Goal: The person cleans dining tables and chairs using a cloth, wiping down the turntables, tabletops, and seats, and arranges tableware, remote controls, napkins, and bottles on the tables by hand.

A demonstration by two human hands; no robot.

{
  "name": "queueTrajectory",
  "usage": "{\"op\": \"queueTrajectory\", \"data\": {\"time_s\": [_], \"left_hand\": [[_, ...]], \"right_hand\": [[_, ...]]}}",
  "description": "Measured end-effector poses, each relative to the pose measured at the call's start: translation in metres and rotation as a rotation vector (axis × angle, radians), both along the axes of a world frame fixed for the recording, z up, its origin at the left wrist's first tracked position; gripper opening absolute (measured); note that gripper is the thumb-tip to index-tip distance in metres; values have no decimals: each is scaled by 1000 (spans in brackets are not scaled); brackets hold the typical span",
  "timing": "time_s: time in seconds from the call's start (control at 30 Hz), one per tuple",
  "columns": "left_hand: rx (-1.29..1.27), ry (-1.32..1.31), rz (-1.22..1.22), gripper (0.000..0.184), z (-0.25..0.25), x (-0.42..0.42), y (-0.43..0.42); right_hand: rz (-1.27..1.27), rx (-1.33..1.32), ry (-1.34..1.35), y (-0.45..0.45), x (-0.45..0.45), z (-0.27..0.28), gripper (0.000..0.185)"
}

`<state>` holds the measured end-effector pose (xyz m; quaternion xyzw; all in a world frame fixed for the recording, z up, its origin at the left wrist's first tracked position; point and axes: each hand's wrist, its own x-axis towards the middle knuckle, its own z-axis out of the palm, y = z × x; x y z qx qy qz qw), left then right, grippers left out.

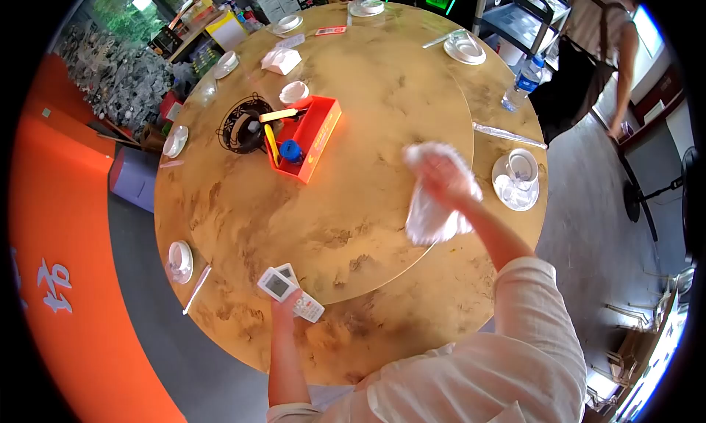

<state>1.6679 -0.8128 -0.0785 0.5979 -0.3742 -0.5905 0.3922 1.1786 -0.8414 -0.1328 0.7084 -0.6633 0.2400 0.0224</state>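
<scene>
Remote controls (pixel 276 284), two white ones, are gripped together in the left hand (pixel 285 304), one with a screen overlapping the other, just above the near part of the round table (pixel 412 313). Left of that grip, near the table's edge, are a white bowl (pixel 179 257) and a slim wrapped packet (pixel 197 289). Farther out and to the right, the right hand (pixel 441 184) lies over a white cloth (pixel 426 221) on the tabletop; the hand is blurred, so whether its fingers pinch the cloth or only press it cannot be told. The cloth spreads from under the palm toward the near side, close to the curved seam in the table. Just right of this hand, a saucer (pixel 515 197) carries a white cup (pixel 523 160). Beyond the left hand's grip, an orange box (pixel 323 138) holds a blue-topped item (pixel 292 152), with a black openwork basket (pixel 228 138) beside it on the left. Beyond the right hand, to its right, stands a water bottle (pixel 523 83), and past the table a person (pixel 588 63) leans forward.
</scene>
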Motion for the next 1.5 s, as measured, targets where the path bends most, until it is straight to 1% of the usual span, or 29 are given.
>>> {"op": "queueTrajectory", "data": {"time_s": [0.03, 0.07, 0.23, 0.37, 0.43, 0.47, 0.53, 0.57, 0.6, 0.67, 0.73, 0.77, 0.8, 0.83, 0.9, 0.97, 1.0, 1.03, 1.07, 1.1, 1.13, 1.2, 1.23, 1.3, 1.33, 1.4, 1.43, 1.47, 1.5], "left_hand": [[0, 1, 9, 38, 1, 3, -2], [13, 14, 29, 39, 3, 3, -4], [12, -50, -34, 43, -4, 11, -7], [-10, -31, 28, 42, 13, 0, -2], [38, 30, -67, 41, 21, -7, 3], [63, 5, -69, 41, 26, -10, 3], [67, -8, -101, 41, 15, -17, 13], [67, -23, -147, 42, 13, -25, 13], [103, 28, -133, 44, 14, -29, 14], [85, 9, -143, 44, 12, -26, 9], [63, -43, -201, 44, 10, -13, 6], [65, -46, -192, 44, 11, -9, 3], [75, -33, -180, 43, 14, -6, -1], [82, -18, -166, 43, 14, -3, -5], [67, 5, -138, 40, 11, 4, -8], [73, 37, -116, 38, 7, 5, -6], [76, 37, -124, 40, 8, 5, -6], [75, 35, -136, 42, 9, 5, -8], [46, 65, -141, 41, 5, 4, -8], [58, 60, -147, 41, 6, 3, -7], [53, 50, -120, 41, 7, 1, -8], [54, 34, -120, 40, 7, 3, -9], [38, 21, -87, 40, 2, 6, -8], [26, -3, -18, 40, -11, 14, -6], [21, -6, -32, 39, -9, 14, -7], [-6, 19, -30, 41, -4, 13, -10], [-31, 37, -10, 38, -3, 11, -11], [-21, 39, -30, 36, -3, 12, -13], [-13, 39, -45, 35, -3, 14, -15]], "right_hand": [[-140, 89, 119, -9, -16, 18, 47], [-231, 77, 110, -10, -25, 24, 47], [-324, 37, 182, -8, -8, 22, 46], [-290, -1, 145, 16, 33, 22, 46], [-280, 43, 167, 30, 69, 31, 49], [-160, 270, 193, 34, 106, 35, 51], [115, 351, 152, 47, 154, 32, 53], [263, 204, 83, 48, 163, 33, 53], [271, 203, 81, 37, 169, 30, 53], [754, 72, 49, -3, 178, 35, 50], [634, -28, 84, -70, 147, 18, 47], [427, -69, 65, -101, 120, 20, 38], [184, -173, 58, -131, 91, 7, 38], [-93, -125, 70, -156, 61, 2, 40], [-660, -101, 30, -183, 56, 7, 46], [-737, 80, 92, -193, 100, -1, 55], [-673, -7, 89, -188, 143, -2, 58], [-530, 117, -123, -170, 191, 37, 60], [-377, -30, 10, -156, 232, 11, 62], [-194, -22, 71, -136, 276, 6, 62], [-5, 69, -8, -113, 312, 16, 57], [449, -33, -178, -77, 324, 24, 51], [426, -24, -180, -76, 307, 29, 51], [525, 110, -397, -86, 233, 32, 44], [364, -26, -228, -93, 190, 8, 43], [78, -51, -56, -90, 76, 10, 40], [-124, 23, -178, -81, 24, 7, 37], [-286, 74, -71, -64, -16, 24, 40], [-397, 64, 134, -44, -37, 28, 45]]}}
